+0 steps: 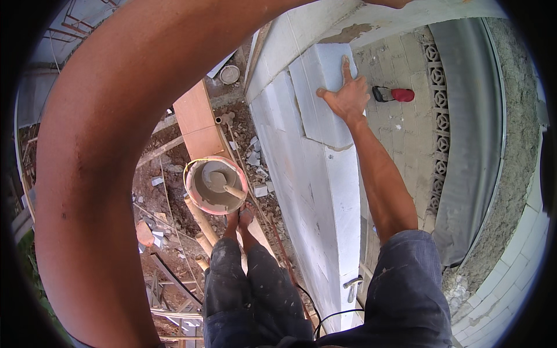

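Observation:
My right hand (348, 100) rests on a pale grey building block (325, 64) atop the light block wall (313, 191). Its thumb and one finger stretch apart across the block; the other fingers bend over the right edge, their tips hidden. My left arm (98, 145) sweeps large up the left side and over the top. Only a sliver of my left hand (390, 2) shows at the upper rim, so its fingers and anything in them are hidden. Below and left of the wall stands a bucket (194, 194) of wet grey mortar (212, 200) with a wooden-handled tool (235, 192) in it.
My bare feet (239, 217) stand by the bucket on planks. An orange-brown board (194, 119) and rubble (255, 156) lie beyond. A hammer (351, 285) hangs or lies along the wall. Right of it are a red-and-black shoe-like object (394, 94), patterned vent blocks (441, 122) and a grey sheet (473, 133).

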### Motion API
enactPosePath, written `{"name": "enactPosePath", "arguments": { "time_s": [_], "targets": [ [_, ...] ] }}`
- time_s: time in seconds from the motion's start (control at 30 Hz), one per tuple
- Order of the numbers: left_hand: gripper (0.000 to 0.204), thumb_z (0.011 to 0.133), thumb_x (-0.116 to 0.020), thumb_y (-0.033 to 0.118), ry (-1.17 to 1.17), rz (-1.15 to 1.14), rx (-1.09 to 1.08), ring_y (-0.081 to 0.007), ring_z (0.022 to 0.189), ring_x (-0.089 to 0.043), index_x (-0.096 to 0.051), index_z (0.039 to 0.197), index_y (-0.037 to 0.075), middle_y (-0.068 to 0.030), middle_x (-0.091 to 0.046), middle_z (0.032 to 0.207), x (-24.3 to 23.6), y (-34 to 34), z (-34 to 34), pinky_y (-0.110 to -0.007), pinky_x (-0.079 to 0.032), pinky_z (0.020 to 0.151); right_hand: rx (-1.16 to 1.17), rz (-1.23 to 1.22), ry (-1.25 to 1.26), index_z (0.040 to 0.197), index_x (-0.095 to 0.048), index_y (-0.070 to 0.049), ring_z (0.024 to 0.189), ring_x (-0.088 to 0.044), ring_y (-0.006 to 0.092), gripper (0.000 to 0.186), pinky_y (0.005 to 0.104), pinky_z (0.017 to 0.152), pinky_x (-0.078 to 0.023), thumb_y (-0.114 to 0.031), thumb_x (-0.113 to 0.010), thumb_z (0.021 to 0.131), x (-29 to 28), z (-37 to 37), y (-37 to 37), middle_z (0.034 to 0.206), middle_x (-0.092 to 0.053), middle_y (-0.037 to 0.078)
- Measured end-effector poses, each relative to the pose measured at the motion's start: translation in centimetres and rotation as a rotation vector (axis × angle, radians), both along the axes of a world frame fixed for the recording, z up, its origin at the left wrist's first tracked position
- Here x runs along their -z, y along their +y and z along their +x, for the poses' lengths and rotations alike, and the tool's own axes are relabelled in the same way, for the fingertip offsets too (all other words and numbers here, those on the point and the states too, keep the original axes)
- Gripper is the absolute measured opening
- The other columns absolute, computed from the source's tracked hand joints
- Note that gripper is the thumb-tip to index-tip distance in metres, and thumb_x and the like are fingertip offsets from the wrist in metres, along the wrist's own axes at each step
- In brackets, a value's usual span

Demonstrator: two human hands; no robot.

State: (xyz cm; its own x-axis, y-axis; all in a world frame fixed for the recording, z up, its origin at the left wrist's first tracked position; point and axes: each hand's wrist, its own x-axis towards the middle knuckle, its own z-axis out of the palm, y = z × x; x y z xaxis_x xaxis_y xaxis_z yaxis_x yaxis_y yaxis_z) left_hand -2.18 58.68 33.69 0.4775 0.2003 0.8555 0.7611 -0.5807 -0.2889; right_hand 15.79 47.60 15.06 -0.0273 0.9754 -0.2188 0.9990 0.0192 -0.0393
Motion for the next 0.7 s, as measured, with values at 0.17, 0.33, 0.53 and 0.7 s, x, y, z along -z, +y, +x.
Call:
{"name": "enactPosePath", "arguments": {
  "time_s": [0.17,0.33,0.53,0.7],
  "targets": [
    [0.062,0.094,-0.043,0.045,-0.057,0.071,0.108,-0.0346,0.15,0.0,-0.039,0.148,0.013,-0.0128,-0.017,0.16,0.0,0.6,0.2,-0.066,-0.002,0.115,-0.023,-0.007,0.007,0.154,-0.027,-0.022,0.114,-0.047,0.0383,0.109,0.0517,0.098,-0.038,-0.052,-0.076,0.061,-0.4,-0.3,0.4,0.121,-0.046,0.023],
    [0.06,0.093,-0.045,0.04,-0.055,0.011,0.173,-0.0363,0.149,0.0,-0.04,0.147,0.012,-0.0142,-0.019,0.159,0.4,0.7,-0.1,-0.068,-0.002,0.115,-0.071,-0.02,0.023,0.154,-0.026,-0.021,0.112,-0.047,0.0374,0.109,0.0524,0.097,-0.038,-0.051,-0.077,0.062,-0.2,0.5,0.4,0.12,-0.046,0.022],
    [0.059,0.093,-0.045,0.037,-0.053,0.053,0.11,-0.036,0.149,0.003,-0.041,0.146,0.01,-0.0143,-0.015,0.16,0.2,0.2,0.2,-0.067,-0.002,0.115,-0.069,0.028,-0.032,0.155,-0.026,-0.02,0.112,-0.049,0.0358,0.11,0.0481,0.096,-0.041,-0.055,-0.076,0.063,-0.4,0.3,-0.3,0.115,-0.049,0.021],
    [0.062,0.092,-0.049,0.035,0.038,-0.002,0.059,-0.0375,0.149,0.002,-0.04,0.146,0.006,-0.0139,-0.014,0.161,-0.1,0.5,-0.2,-0.067,-0.003,0.115,-0.093,-0.004,0.002,0.154,-0.026,-0.022,0.112,-0.046,0.0369,0.11,0.0486,0.096,-0.038,-0.052,-0.077,0.061,0.3,0.6,0.4,0.122,-0.045,0.023]
  ]
}}
